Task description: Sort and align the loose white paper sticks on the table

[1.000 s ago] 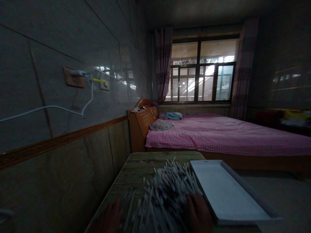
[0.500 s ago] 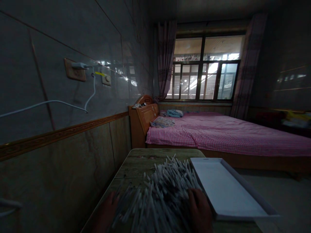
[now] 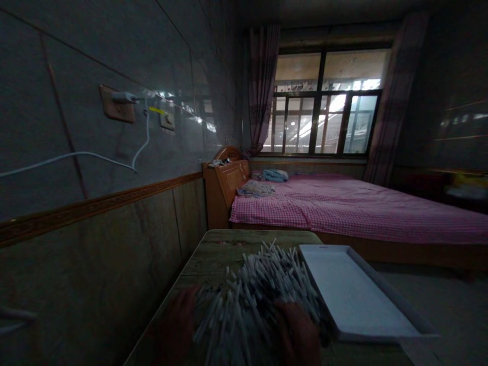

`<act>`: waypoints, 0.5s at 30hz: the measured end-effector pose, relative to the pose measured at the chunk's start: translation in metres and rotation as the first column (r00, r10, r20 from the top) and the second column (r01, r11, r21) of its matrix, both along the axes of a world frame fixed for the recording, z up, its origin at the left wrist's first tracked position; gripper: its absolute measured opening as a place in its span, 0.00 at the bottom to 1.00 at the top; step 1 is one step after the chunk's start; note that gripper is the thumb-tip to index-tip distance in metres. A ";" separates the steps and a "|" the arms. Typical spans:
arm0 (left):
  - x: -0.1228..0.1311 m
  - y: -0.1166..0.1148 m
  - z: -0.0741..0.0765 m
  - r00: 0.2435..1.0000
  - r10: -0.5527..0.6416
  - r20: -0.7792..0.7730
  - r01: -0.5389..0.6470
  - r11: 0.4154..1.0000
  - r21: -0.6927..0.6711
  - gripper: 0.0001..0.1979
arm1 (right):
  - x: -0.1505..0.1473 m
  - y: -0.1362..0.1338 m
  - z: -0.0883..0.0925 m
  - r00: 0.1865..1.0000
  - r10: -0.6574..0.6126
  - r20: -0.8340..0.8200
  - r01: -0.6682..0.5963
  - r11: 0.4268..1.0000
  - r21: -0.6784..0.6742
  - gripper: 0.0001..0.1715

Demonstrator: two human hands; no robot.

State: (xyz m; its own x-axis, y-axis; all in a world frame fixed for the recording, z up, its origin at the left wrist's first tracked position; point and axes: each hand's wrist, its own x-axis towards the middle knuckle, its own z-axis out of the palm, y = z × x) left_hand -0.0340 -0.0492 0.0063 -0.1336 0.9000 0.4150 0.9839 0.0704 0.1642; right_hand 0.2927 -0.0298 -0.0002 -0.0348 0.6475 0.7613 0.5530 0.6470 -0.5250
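A big heap of thin white sticks (image 3: 259, 290) lies on a small wooden table (image 3: 217, 254) in front of me. My left hand (image 3: 177, 325) presses against the heap's left side, fingers spread on the tabletop. My right hand (image 3: 299, 333) rests on the heap's right side, close to a shallow white tray (image 3: 351, 300). Both hands are dim and blurred, flanking the pile. The tray is bare inside and hangs partly over the table's right edge.
A tiled wall (image 3: 95, 168) with a socket, plug and white cable (image 3: 122, 101) runs along the left. Beyond the table stands a bed with a pink checked cover (image 3: 354, 208), a wooden headboard, and a curtained window (image 3: 324, 117).
Both hands have slid inward and forward along the pile, bunching the sticks closer together. The camera view shifted slightly.
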 end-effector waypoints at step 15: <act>0.052 0.000 -0.023 0.922 -0.371 -0.114 0.388 0.879 0.275 0.31 | -0.038 -0.029 -0.002 0.931 0.365 -0.008 -0.353 0.895 -0.272 0.16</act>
State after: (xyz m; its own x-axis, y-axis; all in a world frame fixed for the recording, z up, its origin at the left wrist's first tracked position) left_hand 0.0185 -0.0490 -0.0164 0.2254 0.7174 0.6592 0.9337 -0.3523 0.0641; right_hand 0.2552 -0.0585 -0.0020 -0.3314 0.7615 0.5570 0.3346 0.6468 -0.6853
